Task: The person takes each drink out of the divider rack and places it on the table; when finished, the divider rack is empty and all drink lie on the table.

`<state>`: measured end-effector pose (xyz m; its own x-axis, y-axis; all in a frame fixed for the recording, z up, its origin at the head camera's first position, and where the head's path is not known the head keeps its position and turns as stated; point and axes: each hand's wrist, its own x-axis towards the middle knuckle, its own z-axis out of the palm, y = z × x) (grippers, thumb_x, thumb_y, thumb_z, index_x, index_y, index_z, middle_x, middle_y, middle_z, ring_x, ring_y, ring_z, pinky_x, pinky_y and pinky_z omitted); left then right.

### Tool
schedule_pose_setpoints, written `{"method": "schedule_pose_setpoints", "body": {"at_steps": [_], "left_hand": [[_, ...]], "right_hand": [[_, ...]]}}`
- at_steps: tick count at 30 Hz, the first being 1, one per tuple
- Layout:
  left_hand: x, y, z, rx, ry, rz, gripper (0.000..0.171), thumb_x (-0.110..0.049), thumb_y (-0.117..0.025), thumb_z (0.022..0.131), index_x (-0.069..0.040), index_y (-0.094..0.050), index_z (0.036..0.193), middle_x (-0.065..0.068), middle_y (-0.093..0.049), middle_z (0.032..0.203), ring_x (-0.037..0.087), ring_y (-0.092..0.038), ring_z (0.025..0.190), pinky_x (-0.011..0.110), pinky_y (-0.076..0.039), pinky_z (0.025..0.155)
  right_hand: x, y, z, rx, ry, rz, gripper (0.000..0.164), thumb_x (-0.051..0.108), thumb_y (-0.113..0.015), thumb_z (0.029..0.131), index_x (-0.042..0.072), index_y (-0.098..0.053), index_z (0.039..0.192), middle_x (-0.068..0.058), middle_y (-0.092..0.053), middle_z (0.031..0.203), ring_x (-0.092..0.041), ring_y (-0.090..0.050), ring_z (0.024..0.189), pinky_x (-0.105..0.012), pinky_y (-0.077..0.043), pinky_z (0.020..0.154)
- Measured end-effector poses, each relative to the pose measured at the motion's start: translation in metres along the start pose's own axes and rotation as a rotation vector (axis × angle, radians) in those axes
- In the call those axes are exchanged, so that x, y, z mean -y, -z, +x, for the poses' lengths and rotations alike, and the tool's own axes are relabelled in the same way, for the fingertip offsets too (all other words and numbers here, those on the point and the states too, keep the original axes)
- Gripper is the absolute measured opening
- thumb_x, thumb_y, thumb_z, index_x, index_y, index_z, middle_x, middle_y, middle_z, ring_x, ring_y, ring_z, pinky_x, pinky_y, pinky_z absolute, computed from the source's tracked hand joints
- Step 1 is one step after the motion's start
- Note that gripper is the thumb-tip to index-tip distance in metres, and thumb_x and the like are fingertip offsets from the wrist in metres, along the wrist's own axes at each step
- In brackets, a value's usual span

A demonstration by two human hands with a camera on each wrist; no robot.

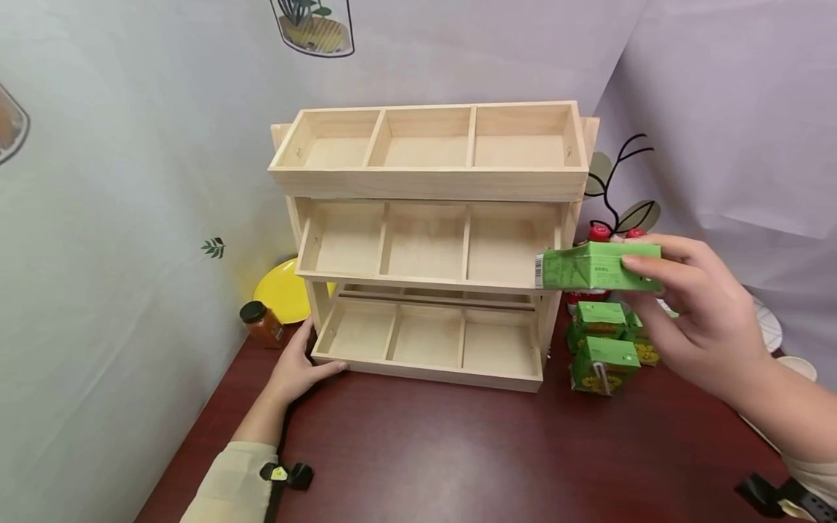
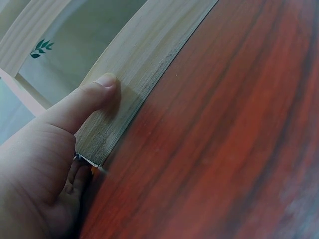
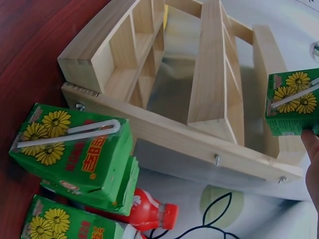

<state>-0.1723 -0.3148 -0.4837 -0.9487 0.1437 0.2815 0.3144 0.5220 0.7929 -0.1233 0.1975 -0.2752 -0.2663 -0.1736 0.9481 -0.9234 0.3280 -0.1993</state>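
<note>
A light wooden three-tier rack (image 1: 428, 185) stands on the dark red table, each tier split into three bare compartments. At its bottom left corner my left hand (image 1: 294, 372) grips the lowest tier; in the left wrist view the thumb (image 2: 94, 97) presses the front board while the other fingers reach behind the end, mostly hidden. My right hand (image 1: 709, 312) pinches a green drink carton (image 1: 598, 267), held lying on its side in front of the middle tier's right end. Yellow flowers and a white straw show on this carton (image 3: 294, 102) in the right wrist view.
Several more green cartons (image 1: 604, 363) stand on the table right of the rack, with red-capped bottles (image 1: 599, 232) behind them. At the left are a black-lidded jar (image 1: 264, 325) and a yellow plate (image 1: 281, 294). A pale wall covering rises behind.
</note>
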Motion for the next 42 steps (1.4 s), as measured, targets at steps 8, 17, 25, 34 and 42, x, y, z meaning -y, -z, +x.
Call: {"method": "schedule_pose_setpoints", "body": {"at_steps": [8, 17, 25, 34, 42], "left_hand": [[-0.018, 0.003, -0.002, 0.014, -0.002, 0.000, 0.109, -0.021, -0.092, 0.065, -0.014, -0.028, 0.153, 0.014, -0.042, 0.145, 0.026, -0.046, 0.127, 0.016, -0.035, 0.097], [-0.025, 0.004, -0.002, 0.017, -0.005, 0.009, 0.108, -0.019, -0.091, 0.066, -0.011, -0.028, 0.152, 0.015, -0.043, 0.144, 0.029, -0.046, 0.126, 0.018, -0.036, 0.097], [-0.012, 0.002, -0.001, 0.004, 0.002, -0.013, 0.109, -0.023, -0.092, 0.064, -0.016, -0.029, 0.152, 0.011, -0.043, 0.145, 0.027, -0.046, 0.127, 0.018, -0.036, 0.098], [0.014, 0.000, 0.001, -0.015, 0.034, 0.044, 0.110, -0.031, -0.092, 0.062, -0.032, -0.028, 0.152, -0.003, -0.043, 0.144, 0.016, -0.045, 0.127, 0.024, -0.036, 0.100], [-0.012, 0.002, -0.002, -0.005, -0.003, -0.017, 0.107, -0.024, -0.092, 0.064, -0.014, -0.031, 0.151, 0.012, -0.044, 0.144, 0.026, -0.046, 0.126, 0.019, -0.035, 0.098]], "right_hand": [[-0.008, 0.012, -0.013, 0.005, -0.061, 0.028, 0.039, 0.021, -0.066, 0.093, -0.015, -0.055, 0.103, -0.026, -0.057, 0.110, -0.021, -0.059, 0.105, -0.008, -0.046, 0.075], [-0.012, 0.019, -0.027, 0.015, -0.117, 0.064, 0.041, 0.017, -0.069, 0.091, -0.019, -0.055, 0.105, -0.028, -0.057, 0.109, -0.012, -0.061, 0.099, -0.008, -0.047, 0.072], [-0.017, 0.033, -0.047, 0.020, -0.218, 0.139, 0.036, 0.003, -0.067, 0.089, -0.021, -0.054, 0.112, -0.025, -0.056, 0.117, -0.015, -0.061, 0.098, -0.011, -0.048, 0.072], [-0.028, 0.056, -0.078, -0.004, -0.286, 0.075, 0.034, -0.004, -0.066, 0.086, -0.020, -0.055, 0.114, -0.029, -0.053, 0.119, -0.020, -0.060, 0.106, -0.011, -0.048, 0.072], [-0.035, 0.075, -0.105, -0.074, -0.380, 0.060, 0.034, -0.013, -0.064, 0.083, -0.022, -0.054, 0.114, -0.028, -0.053, 0.121, -0.024, -0.058, 0.115, -0.013, -0.049, 0.076]]}}
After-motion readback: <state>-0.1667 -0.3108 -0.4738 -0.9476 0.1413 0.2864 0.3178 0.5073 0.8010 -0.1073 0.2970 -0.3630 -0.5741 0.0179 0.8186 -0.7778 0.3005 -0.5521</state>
